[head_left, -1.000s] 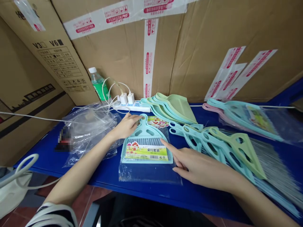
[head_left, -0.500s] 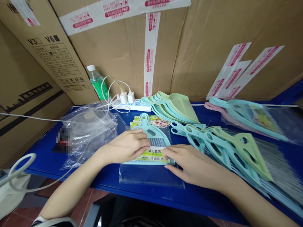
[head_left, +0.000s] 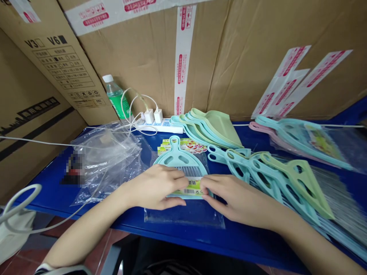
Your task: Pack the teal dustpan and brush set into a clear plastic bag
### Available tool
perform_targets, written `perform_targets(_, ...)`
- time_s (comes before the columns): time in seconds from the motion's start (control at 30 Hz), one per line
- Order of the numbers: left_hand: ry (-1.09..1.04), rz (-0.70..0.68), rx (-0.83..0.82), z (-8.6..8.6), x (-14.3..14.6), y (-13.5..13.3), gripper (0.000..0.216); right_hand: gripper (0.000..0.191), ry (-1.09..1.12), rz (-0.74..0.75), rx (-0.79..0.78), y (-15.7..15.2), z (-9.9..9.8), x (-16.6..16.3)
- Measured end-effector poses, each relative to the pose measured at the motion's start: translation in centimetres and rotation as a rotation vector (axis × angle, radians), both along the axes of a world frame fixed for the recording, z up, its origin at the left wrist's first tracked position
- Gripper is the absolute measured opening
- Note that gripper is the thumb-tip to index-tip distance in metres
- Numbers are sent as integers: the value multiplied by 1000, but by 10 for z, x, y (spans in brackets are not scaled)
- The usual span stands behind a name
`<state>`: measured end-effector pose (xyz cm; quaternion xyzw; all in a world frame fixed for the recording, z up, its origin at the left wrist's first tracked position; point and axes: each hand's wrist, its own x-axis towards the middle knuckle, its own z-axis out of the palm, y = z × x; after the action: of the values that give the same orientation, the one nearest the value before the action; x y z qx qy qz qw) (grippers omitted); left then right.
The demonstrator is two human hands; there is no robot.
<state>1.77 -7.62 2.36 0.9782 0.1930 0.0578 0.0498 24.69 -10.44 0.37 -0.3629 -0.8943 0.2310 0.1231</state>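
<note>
A light-blue dustpan point(head_left: 165, 157) lies flat before me with a grey-bristled brush point(head_left: 183, 170) on it. A clear plastic bag point(head_left: 183, 215) lies under its near edge. Across the lower part sits a green and white printed card point(head_left: 193, 186). My left hand point(head_left: 157, 187) rests over the card's left part, fingers on top and thumb spread away on the near side. My right hand point(head_left: 232, 196) has the card's right end between fingertips and thumb. Behind the dustpan lie several more printed cards point(head_left: 190, 146), partly covered.
Stacked dustpans point(head_left: 218, 124) lie at the back, loose hand brushes point(head_left: 266, 175) on the right. Bagged sets point(head_left: 298, 133) lie farther right. Crumpled clear bags point(head_left: 106, 164), a bottle point(head_left: 116, 97) and a power strip point(head_left: 169, 128) stand left. Cardboard boxes point(head_left: 235, 57) wall the back.
My left hand has slid slightly right over the card, covering more of its print, and its thumb has moved away from the fingers. My right fingers stay at the card's right end.
</note>
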Motion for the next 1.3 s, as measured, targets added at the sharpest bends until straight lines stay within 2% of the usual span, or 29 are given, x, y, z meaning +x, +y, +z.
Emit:
perform_targets(0.17, 31, 51, 67, -6, 5, -2, 17, 16, 19, -13, -16, 1, 1, 0)
perform_targets(0.47, 53, 42, 140, -15, 8, -1, 9, 18, 4, -25, -43, 1, 2, 0)
perform_targets(0.8, -36, -100, 374, -17, 13, -5, 26, 23, -41, -49, -32, 1, -1, 1)
perform_targets(1.03, -75, -156, 436, -23, 15, -10, 29, 24, -83, -42, -57, 2, -1, 1)
perform_targets(1.3, -10, -119, 481, -34, 17, -13, 24, 25, -93, -48, -48, 1, -2, 1)
